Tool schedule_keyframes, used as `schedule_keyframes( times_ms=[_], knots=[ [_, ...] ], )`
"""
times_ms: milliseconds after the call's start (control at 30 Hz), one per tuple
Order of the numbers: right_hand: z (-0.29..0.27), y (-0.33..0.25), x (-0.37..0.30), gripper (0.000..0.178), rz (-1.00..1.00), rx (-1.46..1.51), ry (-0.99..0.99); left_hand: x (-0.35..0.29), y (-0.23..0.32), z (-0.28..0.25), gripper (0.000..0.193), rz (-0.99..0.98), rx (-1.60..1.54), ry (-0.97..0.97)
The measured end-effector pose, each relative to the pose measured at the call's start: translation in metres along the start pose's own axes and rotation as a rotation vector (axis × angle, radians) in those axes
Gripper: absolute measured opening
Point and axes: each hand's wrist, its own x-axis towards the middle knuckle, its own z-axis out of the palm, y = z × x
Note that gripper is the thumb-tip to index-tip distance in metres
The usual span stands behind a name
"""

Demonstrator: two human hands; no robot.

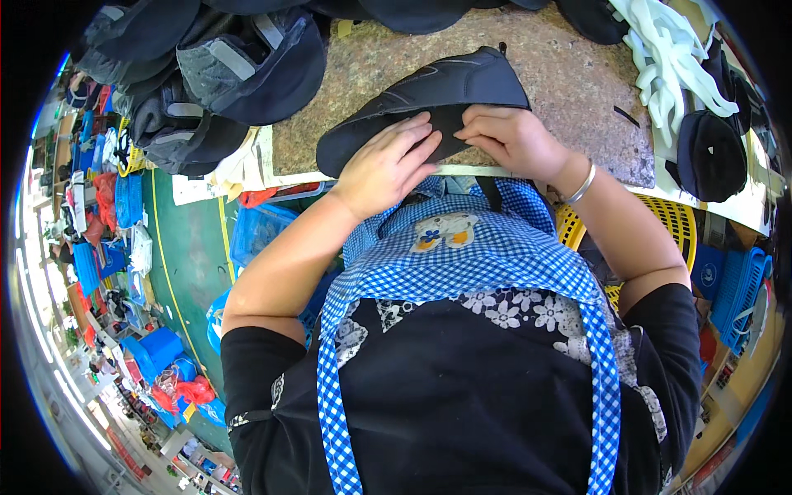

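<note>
Closest to us, across the middle of the frame, a blue-and-white checked cloth apron [487, 262] sags below the surface's front edge; if the work slid off that edge, we think it could drop into these folds. Just above, at upper centre, the black soft shoe upper with curved stitching [450, 80] lies tilted on its side, toe to the left, its dark opening facing us. Our left hand [388, 167] lies over the near edge with fingers lightly spread, pressing rather than gripping, so a pull from the other side could twist the toe from under it. Our right hand [513, 142] has thumb and fingers drawn in at the opening near the heel; whether they pinch any material we cannot tell, and a half-caught edge could slip or crease. The silver metal bangle [582, 183] on that wrist could scrape or catch if the arm reached deeper. Underneath, the brown speckled surface [569, 70] carries a short thin black strip [626, 116] to the right, easily swept away by a sleeveless forearm. Farther out, the grey-and-black shoe uppers with pale tabs [252, 70] crowd the upper left and might topple inward if the toe nudged them, while the tangled pale mint-coloured strips [670, 59] at upper right could snag a passing elbow.
</note>
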Motion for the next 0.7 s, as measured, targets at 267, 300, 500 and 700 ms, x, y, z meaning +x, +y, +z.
schedule_keyframes(
  times_ms=[267,300,500,700],
  knots=[
    [-0.024,-0.01,0.013,0.046,0.214,0.183,-0.381,-0.02,0.009,-0.014,0.057,-0.039,0.191,-0.229],
    [-0.014,-0.018,0.007,0.06,-0.017,-0.015,-0.258,-0.021,0.008,-0.014,0.057,-0.048,0.19,-0.211],
    [-0.011,-0.03,-0.024,0.074,-0.05,-0.417,-0.353,-0.036,0.003,-0.019,0.055,-0.137,0.188,-0.034],
    [-0.005,-0.062,0.027,0.051,0.154,-0.535,-0.09,0.003,0.047,-0.084,0.034,0.12,0.492,0.269]
  ],
)
